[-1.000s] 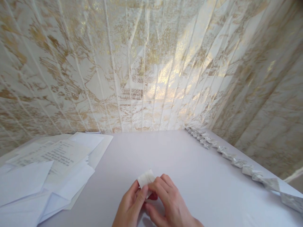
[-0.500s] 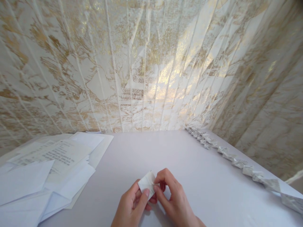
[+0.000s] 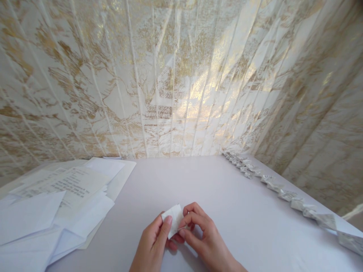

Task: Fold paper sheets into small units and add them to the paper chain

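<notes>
A small folded piece of white paper [image 3: 173, 218] is held above the white table near its front edge. My left hand [image 3: 153, 238] grips it from the left, the thumb lying flat on its face and the other fingers behind. At the paper's lower right edge, my right hand [image 3: 202, 234] pinches a corner between thumb and index finger. Part of the paper's right side is hidden by those fingers.
Loose white sheets and one printed page [image 3: 70, 189] lie in an overlapping pile on the left. Several small folded paper pieces [image 3: 297, 204] run in a row along the table's right edge. Gold-patterned curtains [image 3: 170, 75] hang behind the table [image 3: 176, 177].
The paper has shifted slightly left and turned a little. My left thumb has moved up over its face, and my right fingers now pinch lower on its edge.
</notes>
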The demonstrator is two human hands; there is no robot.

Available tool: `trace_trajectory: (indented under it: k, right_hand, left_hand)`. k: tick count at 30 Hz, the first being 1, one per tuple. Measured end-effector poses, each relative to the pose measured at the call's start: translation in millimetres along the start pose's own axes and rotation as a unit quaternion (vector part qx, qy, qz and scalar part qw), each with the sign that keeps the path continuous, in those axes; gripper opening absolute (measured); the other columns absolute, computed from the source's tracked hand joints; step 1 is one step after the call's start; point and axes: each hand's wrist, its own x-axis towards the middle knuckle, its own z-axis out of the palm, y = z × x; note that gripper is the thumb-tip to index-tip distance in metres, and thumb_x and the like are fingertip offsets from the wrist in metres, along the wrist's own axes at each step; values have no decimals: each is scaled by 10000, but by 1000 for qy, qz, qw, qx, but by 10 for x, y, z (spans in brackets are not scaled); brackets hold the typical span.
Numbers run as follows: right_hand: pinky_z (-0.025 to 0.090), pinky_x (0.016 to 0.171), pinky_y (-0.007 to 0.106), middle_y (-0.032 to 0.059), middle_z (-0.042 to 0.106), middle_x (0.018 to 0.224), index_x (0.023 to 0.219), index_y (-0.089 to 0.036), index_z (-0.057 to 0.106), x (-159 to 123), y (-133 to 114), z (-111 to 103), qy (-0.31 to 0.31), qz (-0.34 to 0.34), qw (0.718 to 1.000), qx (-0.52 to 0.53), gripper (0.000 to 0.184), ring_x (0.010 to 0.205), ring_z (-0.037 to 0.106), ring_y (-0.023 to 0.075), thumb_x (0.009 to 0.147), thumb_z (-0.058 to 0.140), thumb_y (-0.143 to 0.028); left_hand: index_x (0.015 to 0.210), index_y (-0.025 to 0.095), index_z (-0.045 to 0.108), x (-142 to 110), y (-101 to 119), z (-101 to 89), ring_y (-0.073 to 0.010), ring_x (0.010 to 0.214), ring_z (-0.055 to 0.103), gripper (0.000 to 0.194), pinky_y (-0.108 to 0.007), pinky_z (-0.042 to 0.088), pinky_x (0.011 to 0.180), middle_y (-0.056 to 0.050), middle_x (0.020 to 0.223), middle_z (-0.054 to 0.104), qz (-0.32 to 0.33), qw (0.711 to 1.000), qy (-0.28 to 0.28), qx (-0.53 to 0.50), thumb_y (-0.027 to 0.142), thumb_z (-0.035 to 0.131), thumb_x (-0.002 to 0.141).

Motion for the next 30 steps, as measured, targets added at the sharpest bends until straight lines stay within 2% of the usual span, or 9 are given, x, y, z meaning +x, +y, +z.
trace_trajectory:
  k: [2,6,9,11,13,14,17,22,30]
  right_hand:
    - [434,721,279,49,564,982,770,-188,652,-2,-5,-17,2,8,1000,9,135,851,568,174,873,607,-263]
    - [419,764,291,61,580,1097,751,-184,580,3,24,-14,29,37,998,46,164,867,582,176,855,634,-298]
    - [414,712,281,10,611,871,867,-208,523,12,85,17,32,63,988,135,197,741,572,154,837,665,-341]
    - [401,661,264,-53,548,716,1025,-229,494,15,118,38,30,79,979,187,307,655,537,136,825,685,-361]
    - [384,633,248,-78,496,672,1130,-232,480,14,126,52,30,91,974,205,399,614,501,120,818,695,-360]
    - [379,625,244,-78,487,663,1127,-223,500,13,119,56,28,97,974,202,388,607,491,116,820,692,-365]
    - [381,621,244,-40,533,670,952,-180,585,6,70,58,11,105,983,153,278,623,498,123,843,650,-427]
    - [339,556,228,-32,501,634,774,-160,608,-13,38,54,10,111,994,18,360,579,452,113,844,621,-513]
    - [338,532,226,-33,500,574,699,-166,553,-1,78,63,33,140,987,77,441,550,443,115,816,610,-588]
  left_hand:
    - [980,155,639,19,-11,-6,-169,592,595,507,-257,498,590,-6,652,671,6,1000,-15,-6,626,490,867]
    - [829,164,619,37,-9,-6,-155,573,586,463,-242,471,552,-6,610,643,22,999,-45,-4,602,480,884]
    - [754,168,590,18,13,8,-135,536,566,461,-230,452,549,-1,572,617,19,998,-58,4,599,486,882]
    - [764,180,567,7,23,10,-120,512,526,447,-216,428,520,25,558,576,15,999,-46,-2,611,503,867]
    - [789,198,544,11,22,-4,-109,506,473,435,-197,388,482,60,555,502,22,999,-28,2,626,508,855]
    - [788,205,535,17,17,-16,-108,511,453,431,-191,371,472,71,559,466,28,999,-22,13,630,506,852]
    - [736,208,512,46,-2,-57,-115,542,444,431,-192,355,491,71,578,430,43,997,-17,67,622,502,855]
    - [685,191,552,53,18,-67,-118,564,439,404,-203,335,542,55,607,468,87,987,-18,135,556,540,857]
    - [708,189,605,41,119,-66,-140,592,449,434,-210,351,553,39,596,483,47,989,-18,139,571,483,876]
